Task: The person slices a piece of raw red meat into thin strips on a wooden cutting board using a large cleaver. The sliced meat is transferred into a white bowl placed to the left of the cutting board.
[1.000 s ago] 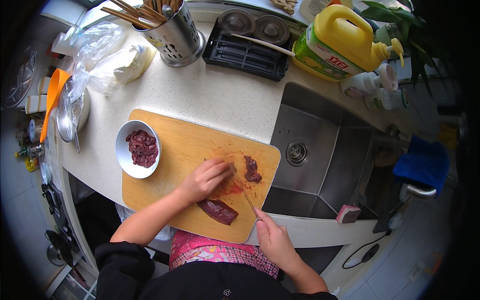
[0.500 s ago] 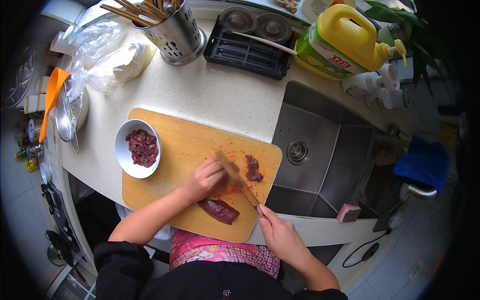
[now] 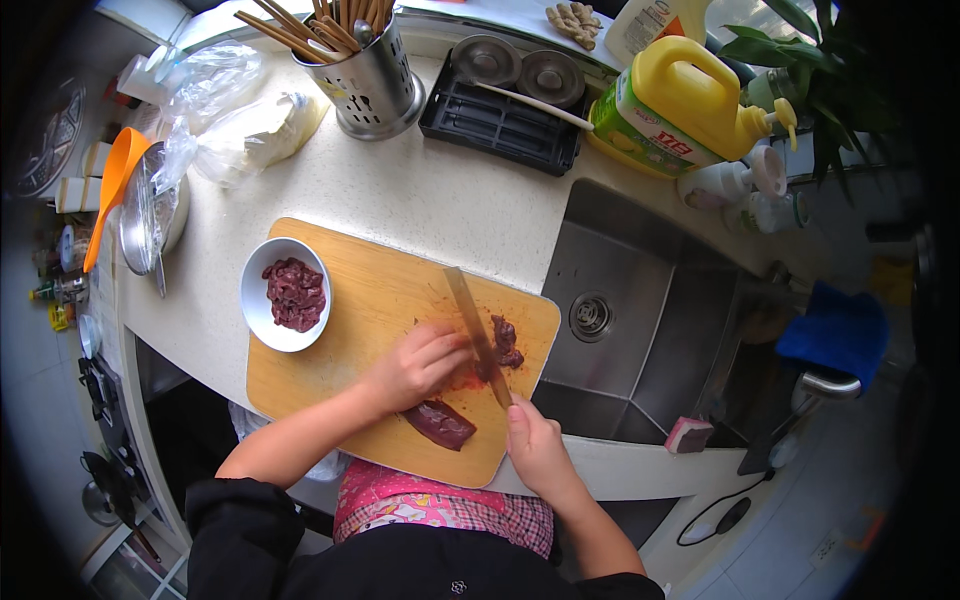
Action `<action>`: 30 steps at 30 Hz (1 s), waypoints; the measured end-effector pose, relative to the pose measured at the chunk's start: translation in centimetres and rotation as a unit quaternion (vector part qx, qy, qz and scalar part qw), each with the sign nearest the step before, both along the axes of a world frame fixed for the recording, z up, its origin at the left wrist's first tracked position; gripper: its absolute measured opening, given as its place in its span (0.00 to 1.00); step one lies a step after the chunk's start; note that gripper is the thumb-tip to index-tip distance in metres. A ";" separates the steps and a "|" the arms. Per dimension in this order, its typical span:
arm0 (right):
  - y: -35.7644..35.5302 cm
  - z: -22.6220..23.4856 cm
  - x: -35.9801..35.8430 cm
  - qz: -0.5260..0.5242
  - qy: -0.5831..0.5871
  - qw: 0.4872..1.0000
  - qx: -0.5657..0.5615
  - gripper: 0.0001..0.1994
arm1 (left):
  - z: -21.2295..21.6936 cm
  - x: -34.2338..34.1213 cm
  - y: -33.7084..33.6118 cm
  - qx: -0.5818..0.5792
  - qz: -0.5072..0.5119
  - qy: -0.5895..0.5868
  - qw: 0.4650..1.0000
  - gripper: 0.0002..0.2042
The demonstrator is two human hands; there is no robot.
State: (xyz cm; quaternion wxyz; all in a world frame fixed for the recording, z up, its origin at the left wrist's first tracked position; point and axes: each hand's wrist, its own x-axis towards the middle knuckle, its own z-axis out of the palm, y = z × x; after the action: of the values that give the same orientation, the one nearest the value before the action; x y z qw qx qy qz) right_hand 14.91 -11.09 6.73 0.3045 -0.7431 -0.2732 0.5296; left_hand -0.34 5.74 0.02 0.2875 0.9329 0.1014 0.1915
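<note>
My right hand [image 3: 537, 445] grips the handle of a kitchen knife [image 3: 476, 322], its blade pointing away over the cutting board [image 3: 370, 262]. Beside the blade, my left hand [image 3: 425, 362] has its fingers bent down on a piece of liver that they almost wholly hide. A larger dark red liver chunk [image 3: 441, 425] lies nearer me, close to the left wrist. Right of the blade sits a small heap of liver slices [image 3: 507, 343]. On the board's left part stands a white bowl [image 3: 257, 322] with sliced liver [image 3: 296, 294] in it. Reddish smears mark the wood around the knife.
A steel sink [image 3: 610, 345] adjoins the board's right side, with a sponge [image 3: 689, 435] on its front edge. Behind are a utensil holder [image 3: 378, 100], a black rack [image 3: 490, 125] and a yellow jug [image 3: 675, 105]. Plastic bags [image 3: 240, 135] and an orange spoon [image 3: 115, 190] are at left.
The knife has swung more upright, its tip moving farther away, and my right hand has come slightly nearer the board. My left hand stays beside the blade. The whole view has shifted a little.
</note>
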 end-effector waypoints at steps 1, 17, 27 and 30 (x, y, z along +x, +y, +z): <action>0.6 0.1 -0.5 -0.003 -0.010 1.000 0.023 0.18 | 0.0 0.0 -0.3 -0.012 -0.005 0.003 1.000 0.17; 0.9 0.4 0.7 -0.125 0.082 0.987 0.059 0.22 | -0.4 0.4 -2.0 -0.080 0.060 -0.044 0.994 0.11; -0.6 -1.2 -1.3 -0.113 0.131 0.985 0.026 0.24 | 0.7 -2.0 -2.2 -0.123 0.118 0.005 0.985 0.11; -0.2 -1.6 -1.0 -0.134 0.142 0.980 0.031 0.23 | 1.2 -1.7 -2.7 -0.109 0.108 -0.002 0.988 0.12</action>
State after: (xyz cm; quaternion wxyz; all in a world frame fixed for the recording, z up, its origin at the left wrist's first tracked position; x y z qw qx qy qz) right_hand 13.88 -11.31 5.17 0.4313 -0.6804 -0.1421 0.5751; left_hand -2.01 3.01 1.20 0.3649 0.8796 0.2210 0.2106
